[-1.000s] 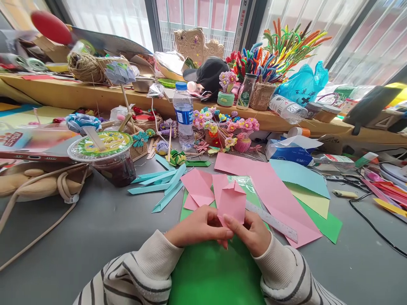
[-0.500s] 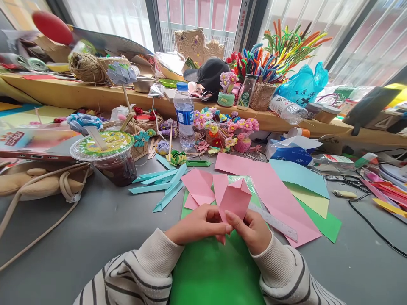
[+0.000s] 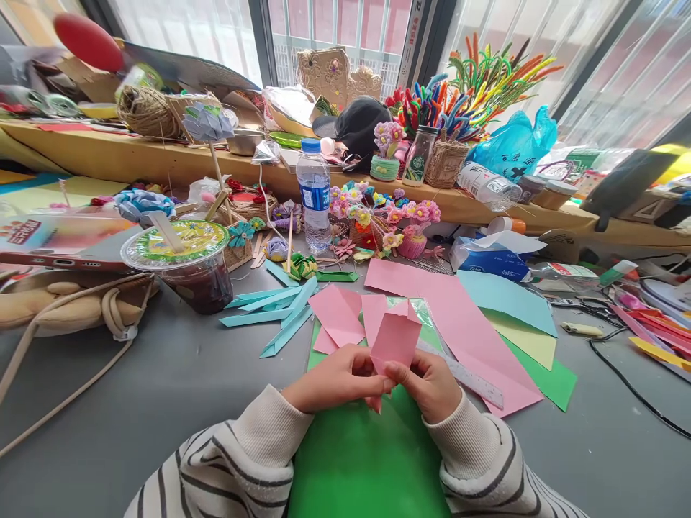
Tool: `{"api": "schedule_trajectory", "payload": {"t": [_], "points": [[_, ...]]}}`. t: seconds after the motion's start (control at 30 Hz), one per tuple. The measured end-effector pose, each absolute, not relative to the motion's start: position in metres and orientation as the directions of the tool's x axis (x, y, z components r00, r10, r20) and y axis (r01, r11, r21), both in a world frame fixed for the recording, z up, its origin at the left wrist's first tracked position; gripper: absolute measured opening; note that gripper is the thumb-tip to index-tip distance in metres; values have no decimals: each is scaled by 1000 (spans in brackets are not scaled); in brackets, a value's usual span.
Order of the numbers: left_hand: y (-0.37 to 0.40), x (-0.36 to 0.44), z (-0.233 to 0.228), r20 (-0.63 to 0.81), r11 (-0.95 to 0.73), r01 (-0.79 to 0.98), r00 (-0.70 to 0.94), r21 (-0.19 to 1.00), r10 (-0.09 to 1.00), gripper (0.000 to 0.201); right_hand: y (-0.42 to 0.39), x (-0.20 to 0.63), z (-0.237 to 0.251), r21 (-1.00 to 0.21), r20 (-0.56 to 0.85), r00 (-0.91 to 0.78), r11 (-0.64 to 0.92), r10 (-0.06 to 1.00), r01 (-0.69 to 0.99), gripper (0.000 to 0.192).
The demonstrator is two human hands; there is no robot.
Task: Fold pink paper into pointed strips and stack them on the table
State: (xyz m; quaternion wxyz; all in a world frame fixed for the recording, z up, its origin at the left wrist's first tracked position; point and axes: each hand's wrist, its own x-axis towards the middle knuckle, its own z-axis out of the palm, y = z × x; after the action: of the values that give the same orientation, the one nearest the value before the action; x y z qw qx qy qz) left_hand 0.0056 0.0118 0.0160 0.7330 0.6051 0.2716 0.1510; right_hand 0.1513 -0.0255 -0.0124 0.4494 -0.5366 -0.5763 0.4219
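A small folded piece of pink paper stands upright between my two hands, above a green sheet. My left hand grips its lower left part, with thumb and fingers closed. On the lower right, my right hand pinches it, the thumb pressed on its front. The paper's lower end is partly hidden by my fingers. Just behind lie more cut pink paper pieces. A clear ruler lies to the right, across a long pink sheet.
Folded light-blue paper strips lie left of the green sheet, beside a lidded drink cup. A water bottle and flower crafts stand behind. Blue paper and a black cable are on the right.
The pink paper has turned slightly in my fingers, and its top edge tilts a little differently. Both hands keep nearly the same place and hold.
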Motion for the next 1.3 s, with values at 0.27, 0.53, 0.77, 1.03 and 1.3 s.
{"api": "schedule_trajectory", "payload": {"t": [0.27,0.53,0.77,1.03,1.3], "points": [[13,3,13,-235,194,150,795,969,559,24,-25,164,-2,-964,44,19,38,999,263,36],[13,3,13,-189,188,99,811,977,554,26,-30,153,3,-989,27,-136,46,990,139,30],[14,2,14,-237,192,152,782,970,577,23,-24,169,2,-990,29,75,18,997,138,35],[14,4,15,-222,223,100,744,970,631,20,-22,169,-2,-997,-27,-160,-16,987,75,31],[14,5,12,-237,225,120,742,967,627,27,-25,162,0,-983,58,-145,82,988,165,27]]}}
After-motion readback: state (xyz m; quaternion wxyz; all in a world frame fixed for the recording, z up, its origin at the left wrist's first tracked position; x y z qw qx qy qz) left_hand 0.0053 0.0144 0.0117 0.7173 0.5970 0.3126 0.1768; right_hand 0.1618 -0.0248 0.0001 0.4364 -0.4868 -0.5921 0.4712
